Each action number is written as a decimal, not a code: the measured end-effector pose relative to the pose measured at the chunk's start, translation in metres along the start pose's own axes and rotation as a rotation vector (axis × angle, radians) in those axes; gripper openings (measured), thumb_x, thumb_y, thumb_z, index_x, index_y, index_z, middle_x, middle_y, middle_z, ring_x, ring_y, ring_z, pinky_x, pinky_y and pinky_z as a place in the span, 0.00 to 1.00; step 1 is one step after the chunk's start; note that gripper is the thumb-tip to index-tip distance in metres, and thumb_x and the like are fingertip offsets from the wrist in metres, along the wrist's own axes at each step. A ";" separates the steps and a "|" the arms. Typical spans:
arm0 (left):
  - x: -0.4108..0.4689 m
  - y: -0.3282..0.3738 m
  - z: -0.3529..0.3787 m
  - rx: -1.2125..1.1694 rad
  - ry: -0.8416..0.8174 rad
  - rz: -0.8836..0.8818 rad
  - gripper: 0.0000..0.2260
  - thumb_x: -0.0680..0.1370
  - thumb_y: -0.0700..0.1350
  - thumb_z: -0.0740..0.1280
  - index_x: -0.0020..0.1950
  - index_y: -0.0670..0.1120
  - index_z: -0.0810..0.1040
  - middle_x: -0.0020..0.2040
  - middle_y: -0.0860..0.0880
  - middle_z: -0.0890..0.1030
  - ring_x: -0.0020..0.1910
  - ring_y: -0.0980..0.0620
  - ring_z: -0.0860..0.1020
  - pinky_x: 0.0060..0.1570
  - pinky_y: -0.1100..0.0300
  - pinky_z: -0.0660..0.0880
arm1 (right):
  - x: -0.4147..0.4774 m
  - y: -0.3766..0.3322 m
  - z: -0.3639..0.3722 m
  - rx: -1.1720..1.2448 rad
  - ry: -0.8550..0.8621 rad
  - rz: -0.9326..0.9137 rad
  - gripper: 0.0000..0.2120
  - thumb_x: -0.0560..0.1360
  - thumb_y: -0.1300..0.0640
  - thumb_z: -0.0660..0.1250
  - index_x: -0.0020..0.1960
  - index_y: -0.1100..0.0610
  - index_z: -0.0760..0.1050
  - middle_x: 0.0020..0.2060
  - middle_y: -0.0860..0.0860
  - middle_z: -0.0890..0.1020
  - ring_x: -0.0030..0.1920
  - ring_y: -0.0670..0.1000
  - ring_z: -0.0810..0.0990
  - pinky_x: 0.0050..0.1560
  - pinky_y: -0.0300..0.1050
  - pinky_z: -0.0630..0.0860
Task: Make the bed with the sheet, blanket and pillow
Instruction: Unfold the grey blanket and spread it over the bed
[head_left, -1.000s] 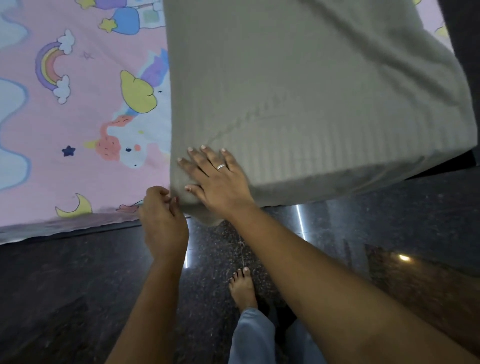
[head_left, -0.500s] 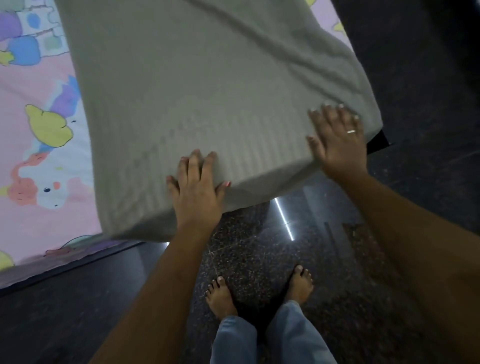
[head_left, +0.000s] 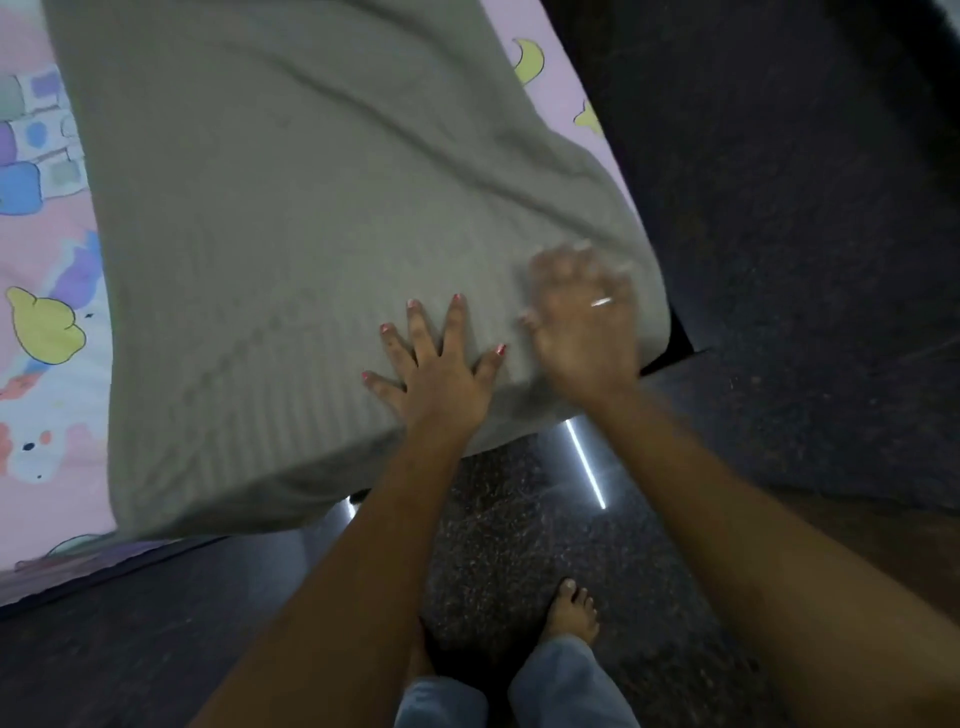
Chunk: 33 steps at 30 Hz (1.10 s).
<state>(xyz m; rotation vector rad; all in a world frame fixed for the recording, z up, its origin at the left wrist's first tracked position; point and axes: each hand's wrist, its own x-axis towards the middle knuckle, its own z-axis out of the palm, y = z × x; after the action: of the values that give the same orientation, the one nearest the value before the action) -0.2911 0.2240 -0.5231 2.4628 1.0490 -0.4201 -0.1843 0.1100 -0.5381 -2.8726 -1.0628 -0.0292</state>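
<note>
the grey blanket (head_left: 311, 208) lies over the right part of the bed, on top of the pink sheet (head_left: 49, 249), and its near edge hangs just past the mattress edge. the left hand (head_left: 436, 371) lies flat on the blanket close to that near edge, palm down, fingers spread wide and straight, gripping nothing. the right hand (head_left: 582, 327) is just beside it to the right, near the blanket's near right corner. it is blurred, but its fingers show stretched out on the cloth and closer together, with a ring (head_left: 601, 301) on one finger.

the blanket is thick and soft, with fine ribbed lines and a few long shallow creases. the sheet is smooth cotton printed with cartoon moons and clouds. below, the dark speckled floor (head_left: 519, 525) is polished stone that reflects a strip of light.
</note>
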 end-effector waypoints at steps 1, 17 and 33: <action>0.001 0.006 0.001 -0.030 0.001 -0.049 0.29 0.77 0.66 0.51 0.75 0.64 0.42 0.78 0.51 0.39 0.75 0.42 0.36 0.66 0.29 0.42 | 0.000 -0.011 0.006 -0.009 -0.058 -0.138 0.27 0.78 0.45 0.50 0.74 0.52 0.63 0.71 0.55 0.69 0.71 0.58 0.66 0.68 0.62 0.60; 0.013 0.070 -0.030 0.025 -0.058 -0.393 0.26 0.78 0.49 0.56 0.74 0.53 0.52 0.77 0.43 0.46 0.75 0.36 0.46 0.68 0.33 0.43 | 0.105 0.065 -0.039 0.142 -0.202 -0.016 0.32 0.79 0.50 0.59 0.78 0.54 0.49 0.76 0.52 0.57 0.75 0.55 0.56 0.73 0.53 0.54; 0.111 0.096 -0.028 -0.292 -0.012 -0.354 0.28 0.80 0.62 0.51 0.75 0.64 0.39 0.77 0.55 0.36 0.75 0.48 0.34 0.67 0.31 0.40 | 0.258 0.007 -0.043 1.351 -0.844 0.430 0.19 0.69 0.66 0.74 0.59 0.62 0.76 0.51 0.56 0.83 0.41 0.52 0.82 0.40 0.45 0.80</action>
<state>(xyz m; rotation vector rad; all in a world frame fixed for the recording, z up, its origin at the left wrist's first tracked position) -0.1435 0.2457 -0.5214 2.0216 1.4365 -0.3577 0.0166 0.2690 -0.4842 -1.6775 -0.1879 1.3810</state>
